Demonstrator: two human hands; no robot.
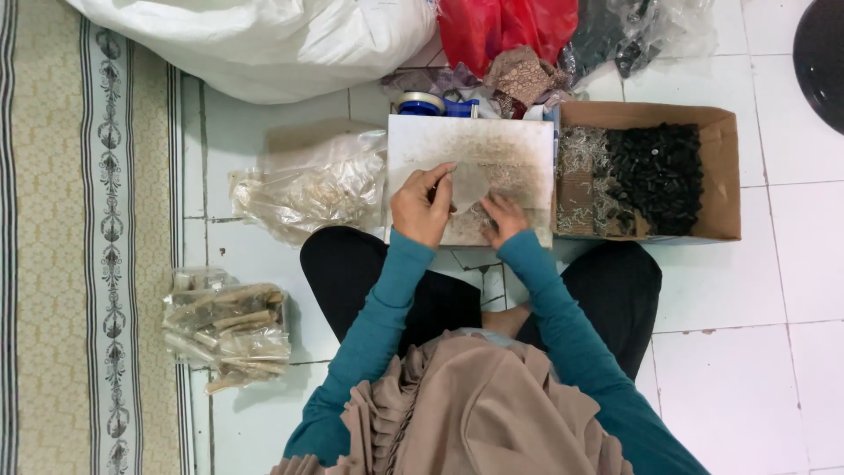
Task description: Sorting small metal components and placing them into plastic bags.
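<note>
From the head view, a person sits on the tiled floor (774, 264) with a white board (475, 149) before the knees. The left hand (422, 207) pinches a small clear bag (468, 180) over the board, grip clamped on its edge. The right hand (503, 218) rests on small pieces (479, 220) at the board's near edge; whether its grip is closed I cannot tell. A cardboard box (721, 176) of black parts (655, 176) lies right; filled plastic bags (308, 189) lie left.

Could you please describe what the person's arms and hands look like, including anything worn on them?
Both arms are covered by long, close-fitting teal sleeves that end at the wrists. The left hand and right hand are bare: no gloves, and no rings or watch can be made out at this size. A pleated beige head covering drapes between the shoulders.
</note>
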